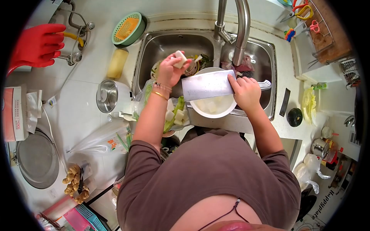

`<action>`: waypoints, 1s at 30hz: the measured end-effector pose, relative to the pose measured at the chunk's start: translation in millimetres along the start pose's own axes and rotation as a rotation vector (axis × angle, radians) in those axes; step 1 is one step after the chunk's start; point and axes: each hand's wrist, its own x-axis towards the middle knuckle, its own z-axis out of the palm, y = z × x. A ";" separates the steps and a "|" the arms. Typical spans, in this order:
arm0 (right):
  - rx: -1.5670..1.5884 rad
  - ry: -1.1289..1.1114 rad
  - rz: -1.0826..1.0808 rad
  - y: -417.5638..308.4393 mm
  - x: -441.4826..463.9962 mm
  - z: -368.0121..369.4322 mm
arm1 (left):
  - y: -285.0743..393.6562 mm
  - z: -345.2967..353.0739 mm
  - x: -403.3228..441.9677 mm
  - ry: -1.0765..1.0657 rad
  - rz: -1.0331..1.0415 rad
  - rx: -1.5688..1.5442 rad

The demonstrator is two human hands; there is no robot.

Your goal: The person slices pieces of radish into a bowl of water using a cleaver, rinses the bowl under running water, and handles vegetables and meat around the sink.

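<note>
My left hand (172,68) holds a white chunk (179,59) over the left sink basin (162,42). My right hand (245,91) grips a wide cleaver (208,85), its blade flat above a white bowl (213,111) with pale pieces in it. The cleaver's handle is hidden under my fingers. More white chunks (178,116) and green peel (168,125) lie in a plastic bag left of the bowl. Peelings and dishes sit in the left basin, behind my left hand. Pinkish meat (246,63) rests in the right basin.
The faucet (243,23) arches over the right basin. On the left are a green basket (138,32), a yellow bottle (117,63), a metal pot (108,96), red gloves (38,46) and ginger (77,184). At right are a dark round vegetable (294,117) and a leaf (308,104).
</note>
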 end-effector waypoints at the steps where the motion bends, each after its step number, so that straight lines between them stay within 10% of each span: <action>1: 0.007 -0.005 0.014 1.7 -3.6 -1.6 | 1.6 1.2 4.0 0.089 0.009 -0.019; 8: 0.046 -0.120 0.202 22.0 -38.2 -4.3 | 22.5 -10.3 -29.9 0.012 -0.089 0.210; 16: 0.146 -0.085 0.348 22.8 -50.4 6.4 | 15.8 -32.5 -27.3 -0.226 0.061 -0.290; 18: 0.196 -0.089 0.384 21.0 -52.8 5.7 | -2.1 -46.9 -12.1 0.155 -0.051 0.646; 24: 0.166 -0.128 0.415 26.7 -68.4 -3.3 | 0.6 -52.4 -23.8 0.169 -0.099 0.357; 30: 0.210 -0.140 0.461 27.0 -71.9 -2.4 | 7.4 -49.2 -64.9 0.138 -0.114 1.081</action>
